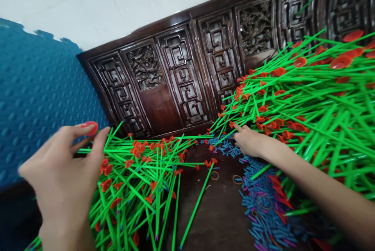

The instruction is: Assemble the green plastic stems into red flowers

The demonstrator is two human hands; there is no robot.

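Observation:
My left hand (64,177) is raised at the left, its fingers bent in a pinch around a red balloon-stick cup (92,127); whether a stem hangs from it is hidden. Under it spreads a pile of green balloon sticks (158,161) with orange-red cups. My right hand (249,141) reaches in to the lower edge of a larger pile of balloon sticks (310,83). Its fingers are curled, with the fingertips at an orange cup (232,125); what they pinch, if anything, is too small to make out. Small blue tubes (263,219) lie scattered beneath my right arm.
A dark carved wooden panel (161,106) closes off the far side of the dark wooden surface (211,212). Rubber bands (215,175) lie in the middle. A blue textured foam mat (43,87) is at the left, white floor tiles (131,1) beyond.

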